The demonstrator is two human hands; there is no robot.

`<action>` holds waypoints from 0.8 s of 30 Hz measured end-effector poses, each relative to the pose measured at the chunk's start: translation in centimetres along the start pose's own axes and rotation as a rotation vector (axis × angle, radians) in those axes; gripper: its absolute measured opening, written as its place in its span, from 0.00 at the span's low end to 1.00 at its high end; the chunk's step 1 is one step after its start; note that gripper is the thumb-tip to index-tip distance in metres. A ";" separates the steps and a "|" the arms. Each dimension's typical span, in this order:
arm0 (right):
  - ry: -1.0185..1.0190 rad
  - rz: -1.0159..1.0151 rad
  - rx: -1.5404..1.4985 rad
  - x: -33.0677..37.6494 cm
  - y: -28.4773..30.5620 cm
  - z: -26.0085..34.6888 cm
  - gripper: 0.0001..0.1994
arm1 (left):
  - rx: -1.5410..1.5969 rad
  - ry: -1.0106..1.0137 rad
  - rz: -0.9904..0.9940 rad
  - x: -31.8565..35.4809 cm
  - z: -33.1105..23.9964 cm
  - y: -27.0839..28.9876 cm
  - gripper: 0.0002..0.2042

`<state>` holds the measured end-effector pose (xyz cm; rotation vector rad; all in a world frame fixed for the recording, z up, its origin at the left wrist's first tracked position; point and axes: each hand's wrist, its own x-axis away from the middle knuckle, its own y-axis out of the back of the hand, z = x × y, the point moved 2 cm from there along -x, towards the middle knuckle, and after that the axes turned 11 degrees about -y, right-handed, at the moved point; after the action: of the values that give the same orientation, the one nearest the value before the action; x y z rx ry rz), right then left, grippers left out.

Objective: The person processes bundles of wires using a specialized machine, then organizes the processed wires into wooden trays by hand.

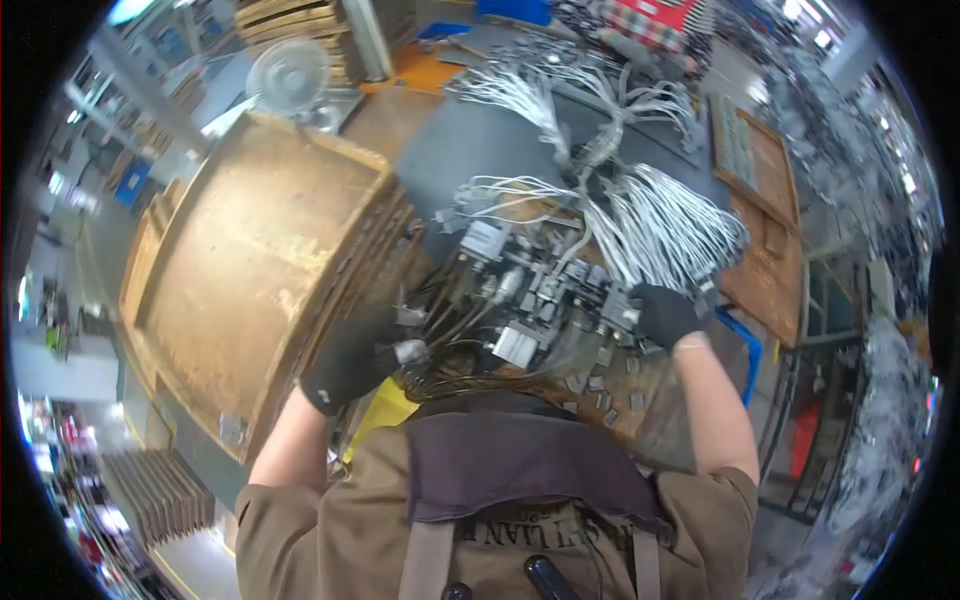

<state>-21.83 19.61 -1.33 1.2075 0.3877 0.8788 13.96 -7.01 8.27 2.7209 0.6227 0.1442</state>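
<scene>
My left hand (pixel 352 358), in a dark glove, is at the left edge of the work area, beside the wooden trays. Its fingers close on a small silvery metal part (pixel 410 351), next to dark cables (pixel 450 310). My right hand (pixel 667 316), also gloved, is curled at the lower end of a thick bundle of white cables (pixel 670 225); what its fingers hold is hidden. Between the hands stands a metal fixture (pixel 550 295) with several blocks and a silvery cylinder (pixel 516 345). Small grey metal pieces (pixel 603 400) lie scattered on the wooden surface nearer me.
Stacked wooden trays (pixel 250 230) rise close on my left, with a white fan (pixel 289 78) behind. More white cables (pixel 520 90) lie across the dark table (pixel 450 145). Wooden boards (pixel 765 265) and a blue bin edge (pixel 745 350) are at right. Someone's checked sleeve (pixel 645 20) shows opposite.
</scene>
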 end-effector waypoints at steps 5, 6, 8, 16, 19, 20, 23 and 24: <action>0.030 0.055 -1.117 -6.3 4.8 3.5 0.11 | -0.133 -0.153 -0.221 5.8 -2.1 9.4 0.18; -0.053 0.148 -1.407 -7.4 4.8 4.8 0.11 | -0.439 -0.187 -0.215 7.1 -2.7 11.7 0.19; -0.060 0.169 -1.276 -8.8 4.0 7.8 0.14 | -0.380 -0.003 -0.344 10.1 -3.1 15.3 0.19; 0.173 0.363 -0.102 -8.0 3.4 14.6 0.20 | -0.578 0.540 -0.241 22.6 -0.5 22.0 0.33; 0.373 0.372 0.217 -8.2 4.2 15.3 0.24 | -0.479 0.552 -0.189 24.5 1.4 20.6 0.33; 0.556 0.370 0.291 -8.1 4.0 15.7 0.25 | -0.447 0.533 -0.192 24.8 2.0 20.1 0.33; 0.417 0.551 0.369 -8.8 2.0 15.2 0.25 | -0.475 0.540 -0.246 25.1 3.6 19.3 0.15; 0.417 0.589 0.355 -9.0 1.3 15.0 0.25 | -0.356 0.607 -0.226 25.2 4.3 19.2 0.12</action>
<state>-17.68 3.21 3.41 1.4950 0.5499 1.6352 45.11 -13.51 11.60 2.2247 0.9519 0.9472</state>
